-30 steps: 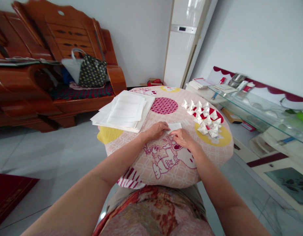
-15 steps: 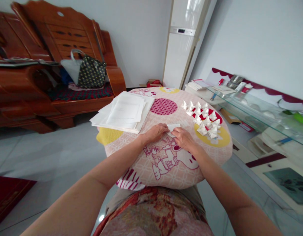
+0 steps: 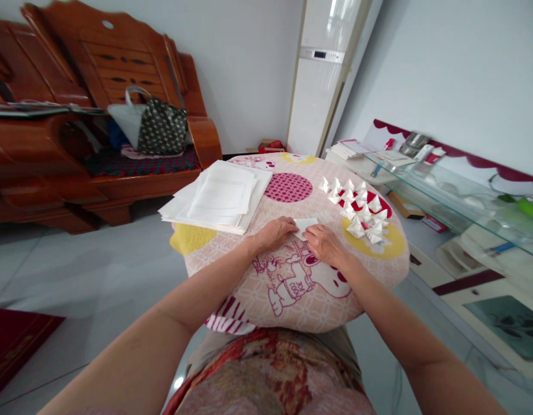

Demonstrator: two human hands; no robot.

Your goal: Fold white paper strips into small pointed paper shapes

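A small folded piece of white paper (image 3: 306, 226) lies on the patterned tablecloth (image 3: 244, 282), between my two hands. My left hand (image 3: 277, 233) grips its left edge with the fingers closed. On the right side, my right hand (image 3: 322, 241) has its fingers closed on the paper's lower right part, covering that corner. Several folded white paper pieces with pointed tips (image 3: 360, 208) stand in rows to the right of my right hand. Beyond my left hand lies a stack of white paper sheets (image 3: 218, 196), loosely squared.
A glass-topped cabinet (image 3: 457, 196) with cups and papers runs along the right wall. At the left stands a wooden bench (image 3: 119, 63) bearing a patterned bag (image 3: 162, 125). A tall white air conditioner (image 3: 314, 98) fills the far corner.
My right hand has shifted slightly to the right along the paper, and a little more of the paper shows. My left hand stays where it was.
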